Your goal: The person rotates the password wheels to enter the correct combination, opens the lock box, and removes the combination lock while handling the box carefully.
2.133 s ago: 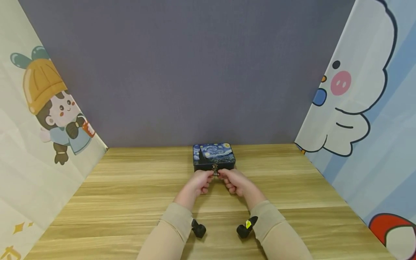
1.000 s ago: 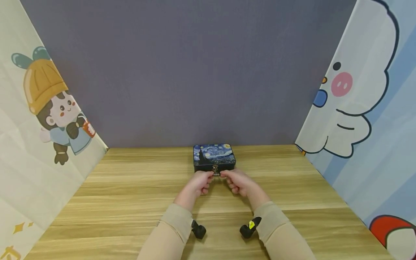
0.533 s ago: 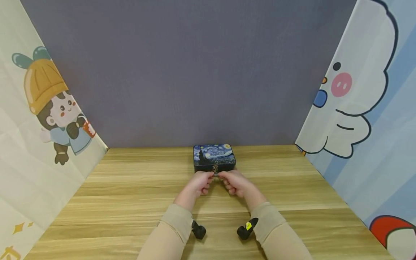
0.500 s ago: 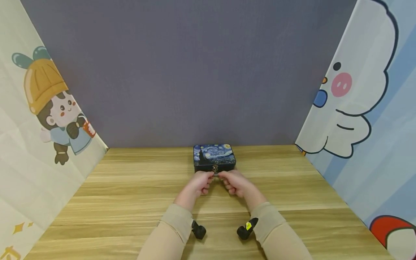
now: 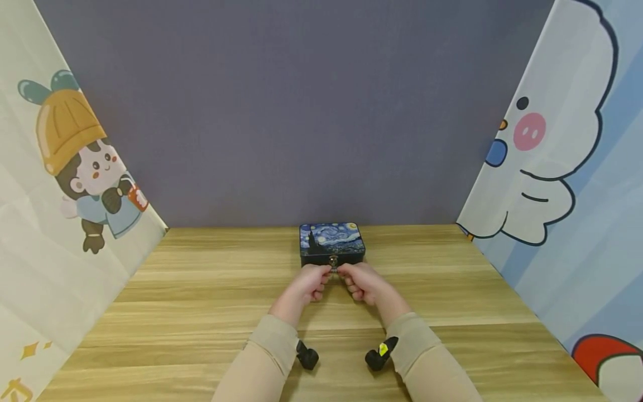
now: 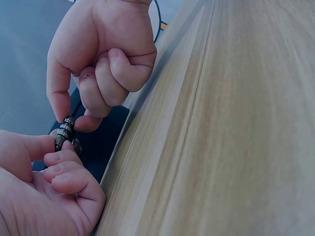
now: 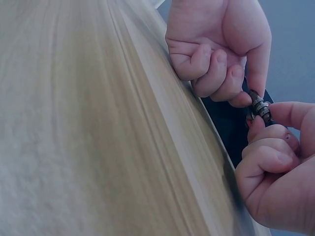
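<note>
A tin box [image 5: 331, 239] with a swirling blue night-sky picture on its lid stands closed on the table. A small combination padlock [image 6: 64, 132] with ridged number dials is at the metal clasp [image 5: 333, 260] on the box's front. My left hand [image 5: 310, 281] pinches one end of the padlock between thumb and index finger. From the other side, my right hand [image 5: 364, 281] pinches the opposite end, thumb and index finger at the dials. The other fingers of both hands are curled into the palms. The fingertips partly cover the padlock [image 7: 260, 105] in both wrist views.
The wood-grain table [image 5: 201, 312] reaches back to a grey panel [image 5: 296, 111] close behind the box. Printed cartoon sheets stand along the left [image 5: 30, 184] and right [image 5: 603, 223] sides. Black wrist cameras [image 5: 307, 355] sit at both sleeve cuffs.
About a second ago my right hand was slightly farther right, with more of the padlock showing; it has come back in to the padlock. The left hand and box stay in place.
</note>
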A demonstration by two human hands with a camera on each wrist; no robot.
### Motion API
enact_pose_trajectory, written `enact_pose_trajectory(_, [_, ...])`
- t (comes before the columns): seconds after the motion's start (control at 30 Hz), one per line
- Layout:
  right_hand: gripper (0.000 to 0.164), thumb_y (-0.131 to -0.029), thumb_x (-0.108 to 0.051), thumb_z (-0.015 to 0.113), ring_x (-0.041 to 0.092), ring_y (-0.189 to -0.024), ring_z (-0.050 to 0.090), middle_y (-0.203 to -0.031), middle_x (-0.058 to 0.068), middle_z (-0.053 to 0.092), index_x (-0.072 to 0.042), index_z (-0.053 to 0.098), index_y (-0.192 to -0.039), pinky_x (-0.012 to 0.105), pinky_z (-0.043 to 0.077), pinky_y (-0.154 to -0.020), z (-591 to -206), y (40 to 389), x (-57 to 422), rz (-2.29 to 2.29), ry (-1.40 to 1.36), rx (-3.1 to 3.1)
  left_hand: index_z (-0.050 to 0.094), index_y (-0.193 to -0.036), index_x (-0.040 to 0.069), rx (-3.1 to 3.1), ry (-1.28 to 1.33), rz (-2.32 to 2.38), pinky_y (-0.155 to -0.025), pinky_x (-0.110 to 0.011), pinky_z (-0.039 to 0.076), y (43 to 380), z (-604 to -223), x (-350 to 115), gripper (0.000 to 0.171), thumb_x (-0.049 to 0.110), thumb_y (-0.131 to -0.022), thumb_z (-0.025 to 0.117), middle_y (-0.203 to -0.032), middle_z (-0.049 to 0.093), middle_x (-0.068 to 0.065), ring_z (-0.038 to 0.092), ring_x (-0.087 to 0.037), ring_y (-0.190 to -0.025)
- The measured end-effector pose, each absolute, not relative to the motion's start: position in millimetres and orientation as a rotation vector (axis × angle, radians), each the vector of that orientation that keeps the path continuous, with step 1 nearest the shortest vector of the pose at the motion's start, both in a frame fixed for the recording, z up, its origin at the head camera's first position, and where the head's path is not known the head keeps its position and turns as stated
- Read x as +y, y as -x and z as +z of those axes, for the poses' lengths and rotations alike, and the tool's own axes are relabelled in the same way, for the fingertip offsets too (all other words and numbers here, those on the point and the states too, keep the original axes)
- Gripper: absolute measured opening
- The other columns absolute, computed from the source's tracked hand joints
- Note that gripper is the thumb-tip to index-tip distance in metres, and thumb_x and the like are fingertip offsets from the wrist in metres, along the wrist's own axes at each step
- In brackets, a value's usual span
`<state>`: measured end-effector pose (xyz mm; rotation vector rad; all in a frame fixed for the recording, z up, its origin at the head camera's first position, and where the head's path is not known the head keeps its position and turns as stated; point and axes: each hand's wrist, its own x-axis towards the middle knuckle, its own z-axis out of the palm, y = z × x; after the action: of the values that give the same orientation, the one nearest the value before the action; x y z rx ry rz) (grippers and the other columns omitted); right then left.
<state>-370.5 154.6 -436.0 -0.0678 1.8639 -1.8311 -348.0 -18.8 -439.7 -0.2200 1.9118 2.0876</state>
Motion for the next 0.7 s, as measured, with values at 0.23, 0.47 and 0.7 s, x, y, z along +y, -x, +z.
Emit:
enact_pose_trajectory(0.23, [0.023, -0.094, -0.022, 0.061, 0.006, -0.042, 0.023, -0.055, -0.006, 0.032, -0.010, 0.053, -0.075, 0.021, 0.019, -0.038, -434.9, 369.4, 153.8, -1.828, 0.070, 1.864, 0.056, -0.089, 0.004, 1.912, 0.224, 2.091, -0.045, -0.023, 0.023, 348.5, -440.3, -19.1, 0.027, 0.023, -0.107, 0.050, -0.062, 0.036, 0.004, 0.022, -0.008, -0.048])
enact_pose_trajectory(0.47, [0.022, -0.094, -0.023, 0.061, 0.006, -0.043, 0.023, -0.055, -0.006, 0.031, -0.009, 0.053, -0.079, 0.021, 0.020, -0.038, -435.5, 370.2, 153.8, -1.822, 0.063, 1.864, 0.055, -0.087, 0.004, 1.906, 0.224, 2.085, -0.044, -0.023, 0.023, 348.4, -440.2, -18.8, 0.027, 0.022, -0.106, 0.050, -0.062, 0.036, 0.004, 0.022, -0.008, -0.047])
enact_pose_trajectory(0.7, [0.021, -0.094, -0.024, 0.061, 0.007, -0.043, 0.023, -0.055, -0.006, 0.032, -0.007, 0.055, -0.084, 0.021, 0.020, -0.039, -435.8, 370.0, 154.5, -1.825, 0.066, 1.866, 0.055, -0.087, 0.005, 1.901, 0.217, 2.084, -0.044, -0.023, 0.023, 348.3, -439.8, -18.8, 0.026, 0.022, -0.106, 0.050, -0.062, 0.035, 0.004, 0.022, -0.008, -0.048])
